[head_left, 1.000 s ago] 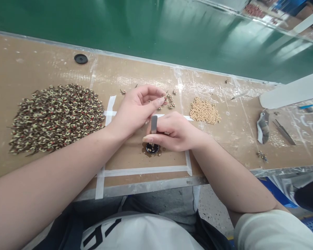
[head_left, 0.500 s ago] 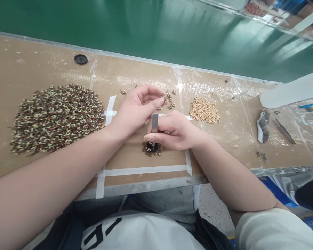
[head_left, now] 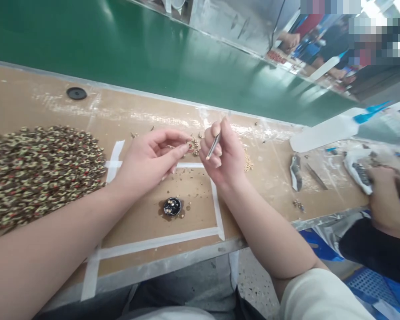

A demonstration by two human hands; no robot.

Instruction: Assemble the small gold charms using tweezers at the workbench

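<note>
My left hand [head_left: 150, 158] pinches a tiny brown part between thumb and forefinger above the taped rectangle [head_left: 153, 242] on the brown bench. My right hand [head_left: 222, 153] grips metal tweezers [head_left: 213, 146], their tip pointing toward the pinched part. A small black dish [head_left: 172, 206] of dark liquid sits on the bench below both hands. Several small finished parts [head_left: 195, 144] lie just beyond my fingertips. The beige bead pile [head_left: 247, 163] is mostly hidden behind my right hand.
A big heap of brown, cream and red parts [head_left: 36, 171] covers the bench at left. A black disc [head_left: 76, 93] lies near the green conveyor belt [head_left: 153, 49]. At right are a knife-like tool [head_left: 296, 171], spare tweezers [head_left: 316, 176] and a co-worker's hand [head_left: 385, 200].
My right hand lifted the tweezers out of the black dish and up to my left fingertips. The camera tilted up and right, bringing a co-worker's hand into view.
</note>
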